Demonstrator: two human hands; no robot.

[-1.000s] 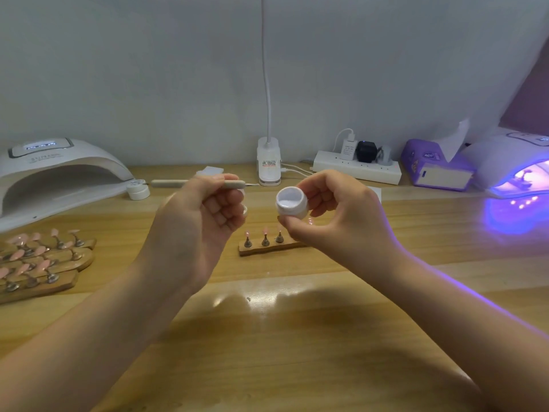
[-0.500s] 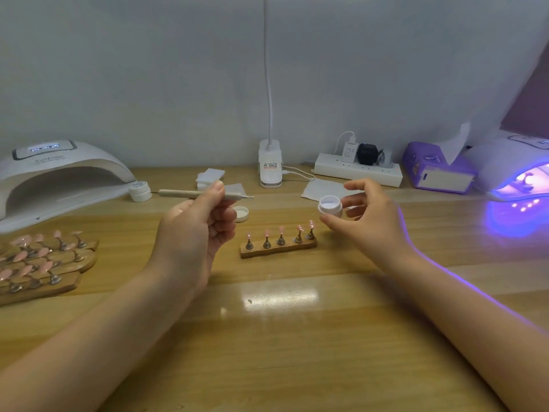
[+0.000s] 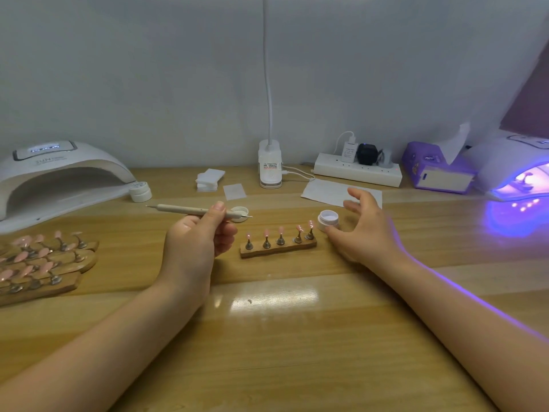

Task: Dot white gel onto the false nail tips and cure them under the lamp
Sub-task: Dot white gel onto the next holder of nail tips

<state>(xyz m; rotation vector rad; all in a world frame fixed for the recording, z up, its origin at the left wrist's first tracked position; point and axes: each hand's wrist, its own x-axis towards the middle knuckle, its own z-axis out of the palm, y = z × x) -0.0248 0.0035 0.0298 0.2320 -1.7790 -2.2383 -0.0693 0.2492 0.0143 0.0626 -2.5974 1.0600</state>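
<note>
At about nine o'clock on the wooden table [image 3: 282, 337] lies a stack of wooden holders [image 3: 41, 269] carrying pink nail tips, and behind it at ten o'clock sits an unlit white curing lamp [image 3: 56, 173] with a small closed white jar [image 3: 140, 191] at its right foot. The left hand [image 3: 193, 245] is curled around a dotting tool [image 3: 199, 211], thumb on top, holding it roughly level with its fine tip pointing toward three o'clock, above a loose white lid [image 3: 240, 212]. Just right of that hand, near the middle of the table, stands a short wooden strip [image 3: 277, 248] with five pink false nail tips [image 3: 280, 233] upright on metal stems; the two at its right end show white dots. The open gel pot [image 3: 328, 220] stands on the table touching or just off the strip's right end. The right hand [image 3: 365, 230] is spread loosely around the pot from the three o'clock side, fingers relaxed and gripping nothing; whether the thumb still touches the pot is unclear. At two o'clock a second lamp [image 3: 511, 171] glows violet
</note>
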